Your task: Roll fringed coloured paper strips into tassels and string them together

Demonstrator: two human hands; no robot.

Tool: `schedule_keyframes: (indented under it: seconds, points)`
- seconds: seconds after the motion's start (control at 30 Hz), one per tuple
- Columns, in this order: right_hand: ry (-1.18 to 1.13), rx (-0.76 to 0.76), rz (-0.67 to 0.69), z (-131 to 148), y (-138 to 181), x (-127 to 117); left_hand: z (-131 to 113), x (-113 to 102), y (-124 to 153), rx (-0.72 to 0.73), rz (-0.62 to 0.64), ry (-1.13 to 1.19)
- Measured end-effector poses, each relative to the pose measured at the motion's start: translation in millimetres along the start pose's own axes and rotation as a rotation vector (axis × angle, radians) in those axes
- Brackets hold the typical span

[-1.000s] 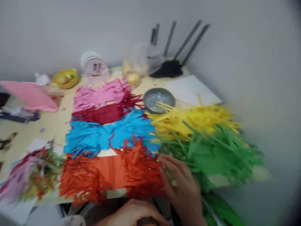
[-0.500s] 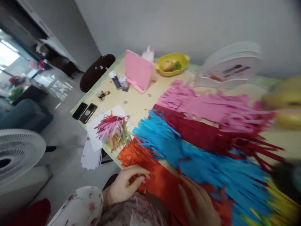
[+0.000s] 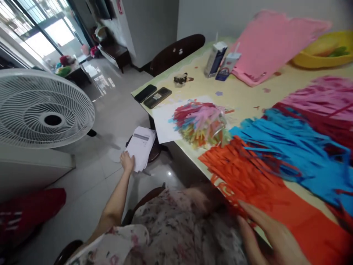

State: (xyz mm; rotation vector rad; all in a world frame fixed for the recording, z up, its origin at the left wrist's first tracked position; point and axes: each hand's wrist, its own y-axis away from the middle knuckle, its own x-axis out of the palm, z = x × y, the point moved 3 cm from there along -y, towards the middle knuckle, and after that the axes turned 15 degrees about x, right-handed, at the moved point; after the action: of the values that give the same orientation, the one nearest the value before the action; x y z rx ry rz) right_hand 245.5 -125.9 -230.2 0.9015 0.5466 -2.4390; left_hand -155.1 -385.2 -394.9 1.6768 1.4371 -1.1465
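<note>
My left hand [image 3: 127, 162] is stretched far out to the lower left, its fingers closed on the near left edge of a stack of white paper [image 3: 142, 141], which lies on a dark stool [image 3: 154, 152] beside the table. My right hand [image 3: 273, 232] rests at the table's edge with fingers extended and apart, against a sheet of orange fringed paper [image 3: 298, 213]. Blue fringed paper [image 3: 306, 151] lies beyond it, then dark red [image 3: 306, 114] and pink fringed paper [image 3: 328, 97]. A multicoloured bundle of paper strips [image 3: 201, 123] sits on a white sheet [image 3: 164, 127].
Two phones [image 3: 157, 97], a hair clip [image 3: 180, 78], two drink cartons [image 3: 216, 60] with straws, a pink stand-like object [image 3: 273, 44] and a yellow fruit bowl [image 3: 320, 60] are on the table. A white fan [image 3: 74, 117] stands at left, a dark chair [image 3: 176, 53] at the far end.
My left hand has left the orange paper and reached down to the paper stack on the stool. My view has swung left. The right hand stays by the orange paper.
</note>
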Motion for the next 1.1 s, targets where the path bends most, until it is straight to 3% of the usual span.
schedule_keyframes:
  seconds: [0.13,0.33,0.63,0.87,1.0,1.1]
  points:
    - [0.015,-0.115,0.012,40.4,15.5,35.5,31.0,15.4,-36.5,-0.103,0.102,-0.169]
    - [0.012,-0.044,0.048,40.2,34.4,63.8,41.0,32.1,-52.8,-0.119,0.191,-0.297]
    - [-0.094,0.073,0.185,34.2,53.3,86.1,52.6,11.2,-53.3,-0.083,0.271,-0.267]
    - [-0.104,0.175,0.369,9.1,73.1,136.1,36.4,-1.2,-51.5,-0.04,0.252,-0.27]
    - [-0.127,0.163,0.389,19.0,83.9,151.8,17.5,-11.0,-49.4,-0.022,0.166,-0.207]
    - [-0.145,0.152,0.396,31.1,87.5,151.9,-1.7,-36.9,-57.1,-0.004,0.077,-0.113]
